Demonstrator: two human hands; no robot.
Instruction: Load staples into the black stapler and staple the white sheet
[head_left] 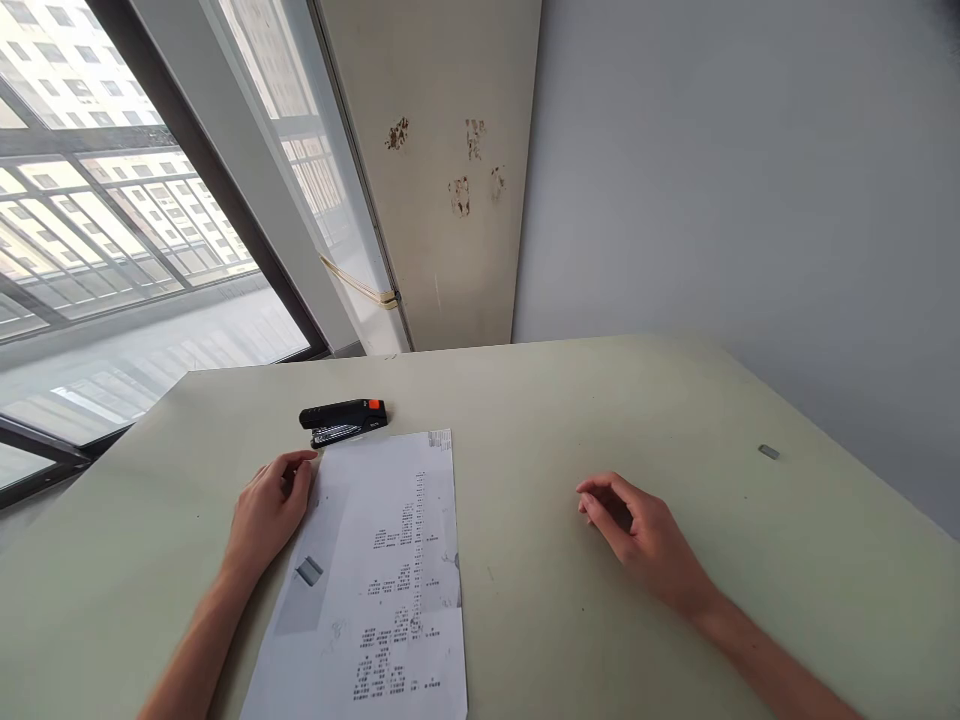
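My left hand (271, 500) rests on the table at the left edge of a printed paper sheet (352, 600), its fingers curled with a gap between thumb and forefinger, holding nothing. Just beyond it lies a black stapler (343, 420) with an orange mark, close to the sheet's top edge. On the sheet's grey area sits a small grey block that looks like staples (308, 571). To the right of the paper, my right hand (637, 525) rests on the table, fingers loosely bent and thumb apart from them, with nothing in it.
The pale green table (525, 420) reaches back to a beige panel (450, 250) and a grey wall (720, 200). A small grey piece (769, 452) lies near the right edge. Windows stand at the left; a cream-coloured strap (356, 284) hangs beyond the table.
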